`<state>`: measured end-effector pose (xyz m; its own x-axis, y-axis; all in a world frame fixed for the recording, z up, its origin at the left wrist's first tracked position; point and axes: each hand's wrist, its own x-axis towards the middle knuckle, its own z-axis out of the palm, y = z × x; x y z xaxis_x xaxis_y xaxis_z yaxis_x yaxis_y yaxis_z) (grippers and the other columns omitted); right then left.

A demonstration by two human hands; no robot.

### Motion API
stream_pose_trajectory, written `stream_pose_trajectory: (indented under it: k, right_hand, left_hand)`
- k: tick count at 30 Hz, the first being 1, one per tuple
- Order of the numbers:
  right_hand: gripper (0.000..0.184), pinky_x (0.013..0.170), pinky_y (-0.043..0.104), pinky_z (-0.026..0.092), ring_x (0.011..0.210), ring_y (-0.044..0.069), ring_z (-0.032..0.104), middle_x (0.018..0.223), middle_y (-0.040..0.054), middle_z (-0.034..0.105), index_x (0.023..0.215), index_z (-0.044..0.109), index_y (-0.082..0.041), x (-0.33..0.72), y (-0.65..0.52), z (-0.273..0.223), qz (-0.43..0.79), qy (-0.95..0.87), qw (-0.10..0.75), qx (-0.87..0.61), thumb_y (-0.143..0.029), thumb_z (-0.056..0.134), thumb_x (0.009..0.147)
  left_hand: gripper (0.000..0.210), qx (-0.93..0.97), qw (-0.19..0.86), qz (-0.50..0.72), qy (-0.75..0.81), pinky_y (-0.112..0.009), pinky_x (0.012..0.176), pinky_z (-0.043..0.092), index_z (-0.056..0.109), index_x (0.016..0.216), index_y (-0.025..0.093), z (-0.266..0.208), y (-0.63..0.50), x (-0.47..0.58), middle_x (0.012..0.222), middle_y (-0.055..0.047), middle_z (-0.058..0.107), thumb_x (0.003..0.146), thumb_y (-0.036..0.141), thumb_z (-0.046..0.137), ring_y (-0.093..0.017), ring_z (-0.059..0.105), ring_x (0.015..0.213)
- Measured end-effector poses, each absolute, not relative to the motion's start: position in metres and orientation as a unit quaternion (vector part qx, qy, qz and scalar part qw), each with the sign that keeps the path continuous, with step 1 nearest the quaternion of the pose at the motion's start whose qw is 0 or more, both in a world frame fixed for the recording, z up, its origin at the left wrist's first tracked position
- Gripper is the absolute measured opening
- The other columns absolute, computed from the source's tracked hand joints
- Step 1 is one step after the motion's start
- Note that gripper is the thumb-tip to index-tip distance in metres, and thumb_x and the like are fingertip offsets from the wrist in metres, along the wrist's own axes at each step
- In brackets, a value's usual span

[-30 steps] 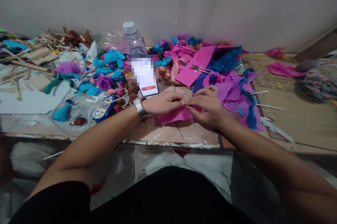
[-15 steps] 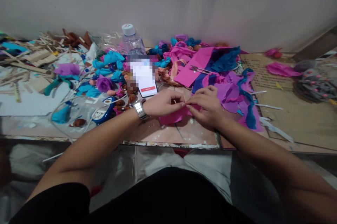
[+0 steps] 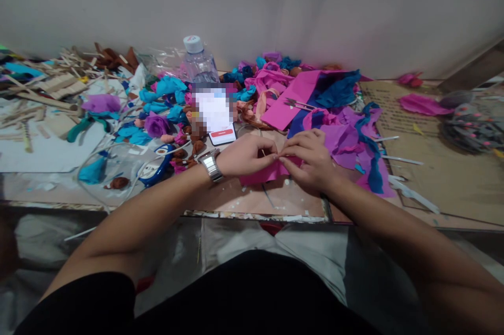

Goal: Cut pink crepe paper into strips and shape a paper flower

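Pinched between the fingertips of both my hands is a piece of bright pink crepe paper (image 3: 263, 173), which hangs just over the table's front part. My left hand (image 3: 247, 156), with a metal watch (image 3: 211, 165) on its wrist, grips it from the left side. From the right, my right hand (image 3: 307, 159) holds the same paper, its fingertips meeting those of the left. The pinch itself is partly hidden by the fingers. Purple and blue crepe scraps (image 3: 346, 138) lie beside my right hand. A phone (image 3: 221, 127) with a lit screen stands just beyond my left hand.
Behind the phone stands a water bottle (image 3: 200, 62). Small thread snips (image 3: 300, 104) rest on folded pink paper (image 3: 277, 109). At left are green-handled pliers (image 3: 79, 131), wood strips (image 3: 59, 83) and a blue round object (image 3: 154, 168). Cardboard (image 3: 444, 182) covers the right side.
Both hands stay in nearly the same place, still pinching the pink paper. The fingers and paper have shifted only slightly.
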<state>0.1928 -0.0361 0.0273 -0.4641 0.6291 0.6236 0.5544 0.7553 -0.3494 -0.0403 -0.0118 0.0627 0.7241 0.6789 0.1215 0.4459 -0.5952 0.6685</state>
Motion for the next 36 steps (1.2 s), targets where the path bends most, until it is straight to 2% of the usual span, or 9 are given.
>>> stream_pose_trajectory:
  k: [11,18,23,31,36]
  right_hand:
    - [0.01,0.096,0.049,0.039,0.099,0.025,0.067,0.1,0.0055,0.076,0.088,0.071,-0.024,0.19,-0.035,0.029,0.079,-0.84,0.408,-0.35,-0.029,0.07,0.096]
    - [0.007,0.094,0.048,0.04,0.1,0.026,0.068,0.102,0.0055,0.076,0.09,0.069,-0.024,0.192,-0.032,0.027,0.084,-0.84,0.408,-0.349,-0.028,0.071,0.095]
    - [0.004,0.095,0.048,0.04,0.103,0.026,0.067,0.105,0.0062,0.075,0.093,0.066,-0.024,0.192,-0.032,0.028,0.105,-0.848,0.4,-0.33,-0.023,0.064,0.096]
    - [0.007,0.095,0.048,0.038,0.105,0.026,0.062,0.109,0.0069,0.071,0.092,0.057,-0.024,0.191,-0.032,0.027,0.117,-0.868,0.36,-0.323,-0.017,0.057,0.093]
    - [0.006,0.095,0.048,0.036,0.106,0.026,0.063,0.109,0.0062,0.071,0.093,0.059,-0.024,0.192,-0.032,0.027,0.106,-0.869,0.361,-0.322,-0.018,0.06,0.093]
  left_hand:
    - [0.033,0.888,0.271,0.195,0.315,-0.026,0.068,0.039,0.074,0.097,0.017,0.065,-0.016,-0.04,0.083,-0.002,0.073,0.104,0.041,0.053,-0.014,0.061,0.072]
    - [0.027,0.911,0.164,0.215,0.311,-0.028,0.069,0.04,0.076,0.1,0.018,0.06,-0.017,-0.037,0.091,-0.005,0.078,0.104,0.036,0.056,-0.017,0.066,0.077]
    - [0.024,0.922,0.112,0.218,0.299,-0.03,0.072,0.043,0.076,0.103,0.02,0.054,-0.017,-0.037,0.097,-0.005,0.079,0.104,0.032,0.056,-0.018,0.069,0.084]
    - [0.025,0.932,0.082,0.207,0.285,-0.03,0.07,0.043,0.076,0.106,0.021,0.052,-0.018,-0.036,0.098,-0.005,0.079,0.105,0.033,0.054,-0.018,0.07,0.084]
    - [0.024,0.932,0.081,0.203,0.288,-0.031,0.071,0.043,0.076,0.105,0.02,0.053,-0.017,-0.036,0.099,-0.005,0.079,0.104,0.033,0.055,-0.018,0.07,0.085]
